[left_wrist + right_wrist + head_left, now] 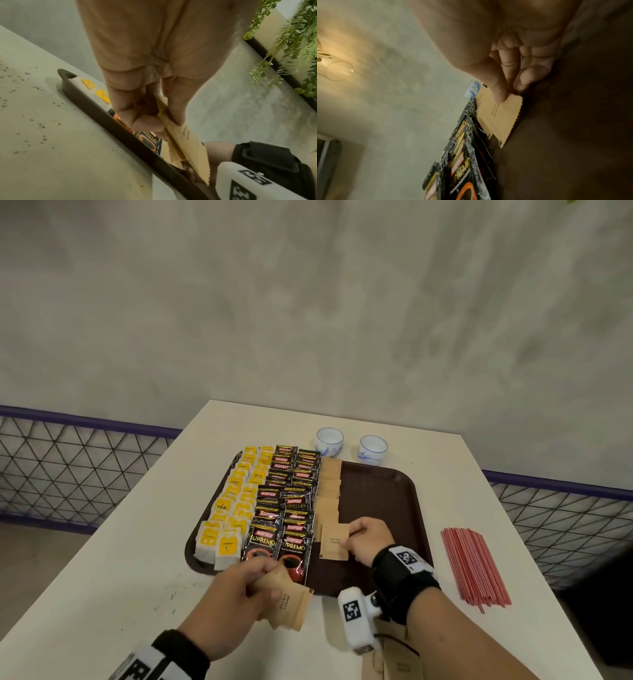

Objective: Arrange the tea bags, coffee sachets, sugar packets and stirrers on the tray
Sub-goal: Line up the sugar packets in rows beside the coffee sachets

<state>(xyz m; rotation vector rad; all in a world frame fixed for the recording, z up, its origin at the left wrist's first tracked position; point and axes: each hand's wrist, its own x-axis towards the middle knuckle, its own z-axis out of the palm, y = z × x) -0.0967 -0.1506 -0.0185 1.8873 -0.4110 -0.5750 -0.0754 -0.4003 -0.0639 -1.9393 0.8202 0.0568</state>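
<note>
From the head view, a brown tray [394, 491] lies on the white counter [479, 474]. On its left part stand two columns of tea bags [233, 508] with yellow tags, then two columns of black coffee sachets [284, 508], then one column of brown sugar packets [329, 487]. All columns run from the near edge to the far edge, the pieces overlapping, so I cannot count them exactly. The right hand [371, 539] pinches one sugar packet [335, 542] by its right edge at the near end of the sugar column; the packet lies flat, its print reading sideways. The left hand [236, 587] grips a small stack of sugar packets [289, 601] over the near tray edge, long axis pointing right. A bundle of red stirrers [474, 566] lies on the counter right of the tray, pointing from near to far. Two cups [373, 449] stand behind the tray.

From the left wrist, fingers [147, 121] and thumb clamp the stack [187, 142], which seems to hold about three packets.

From the right wrist, the thumb [498, 86] presses the packet [500, 119] beside the sachets [460, 162].
</note>
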